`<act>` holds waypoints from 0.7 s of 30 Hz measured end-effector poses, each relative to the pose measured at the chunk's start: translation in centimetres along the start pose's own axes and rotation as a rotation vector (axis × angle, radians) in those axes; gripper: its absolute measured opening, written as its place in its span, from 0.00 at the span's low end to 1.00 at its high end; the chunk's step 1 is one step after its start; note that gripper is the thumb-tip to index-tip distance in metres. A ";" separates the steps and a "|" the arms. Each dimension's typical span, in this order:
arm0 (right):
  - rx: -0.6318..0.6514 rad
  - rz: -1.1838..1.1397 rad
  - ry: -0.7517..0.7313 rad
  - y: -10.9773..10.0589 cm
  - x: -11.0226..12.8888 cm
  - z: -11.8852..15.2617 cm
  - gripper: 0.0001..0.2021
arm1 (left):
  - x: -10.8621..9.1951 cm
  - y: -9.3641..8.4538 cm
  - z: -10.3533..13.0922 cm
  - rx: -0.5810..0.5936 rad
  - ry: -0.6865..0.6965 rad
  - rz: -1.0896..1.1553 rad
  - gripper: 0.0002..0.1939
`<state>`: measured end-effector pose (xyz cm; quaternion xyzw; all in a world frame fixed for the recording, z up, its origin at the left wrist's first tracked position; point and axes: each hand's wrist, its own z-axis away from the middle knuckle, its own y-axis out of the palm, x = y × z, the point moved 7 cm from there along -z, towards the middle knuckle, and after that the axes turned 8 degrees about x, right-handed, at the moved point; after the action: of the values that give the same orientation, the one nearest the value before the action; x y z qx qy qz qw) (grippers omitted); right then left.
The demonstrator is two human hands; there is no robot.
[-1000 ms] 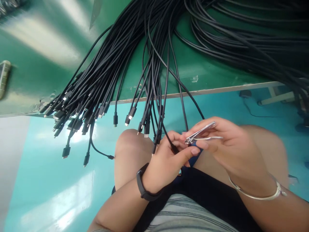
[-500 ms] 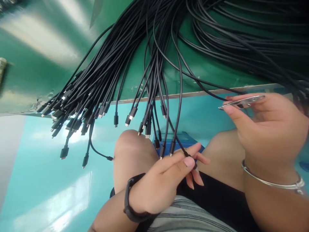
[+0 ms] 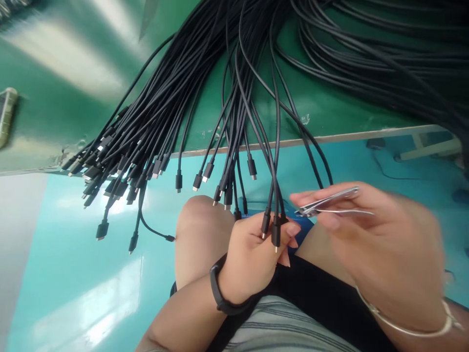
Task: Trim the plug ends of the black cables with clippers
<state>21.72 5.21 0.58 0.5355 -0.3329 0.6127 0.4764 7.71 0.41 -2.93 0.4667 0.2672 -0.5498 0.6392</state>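
Observation:
My left hand (image 3: pixel 251 256), with a dark band at the wrist, is closed in a pinch on a black USB cable (image 3: pixel 283 209); the fingers largely hide its plug. Two other cable plugs, one of them a black connector (image 3: pixel 276 234) with a metal tip, hang in front of the hand. In my right hand (image 3: pixel 384 234) is a silver nail clipper (image 3: pixel 331 201), held between thumb and fingers. Its jaws point left and lie close to the left fingertips, just right of the pinched cable. Part of the clipper's lever sits inside the fingers.
A thick bundle of black cables (image 3: pixel 176 88) drapes over the edge of the green table (image 3: pixel 330 107), plugs dangling. More cables curve along the right side. A phone-like object (image 3: pixel 7 115) lies at the left. Below are my knees and something blue (image 3: pixel 306 234) between them.
My right hand has moved left and down with the nail clipper, bringing its jaws near my left hand. My left hand has shifted slightly and its fingers have curled in.

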 end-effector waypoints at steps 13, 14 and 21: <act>0.022 -0.314 0.083 1.0 -2.2 -0.3 0.05 | -0.7 0.4 -0.3 -0.078 0.026 -0.107 0.19; 0.027 -0.311 0.087 1.1 -2.2 -0.4 0.05 | -0.7 0.4 -0.3 -0.083 0.025 -0.105 0.19; -0.087 -0.163 0.092 -0.3 -2.3 -0.3 0.06 | 0.4 0.6 -0.7 -0.068 -0.059 0.075 0.14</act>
<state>21.79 5.07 -1.75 0.5109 -0.2925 0.5807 0.5623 8.51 0.84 -3.41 0.4381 0.2491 -0.5295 0.6824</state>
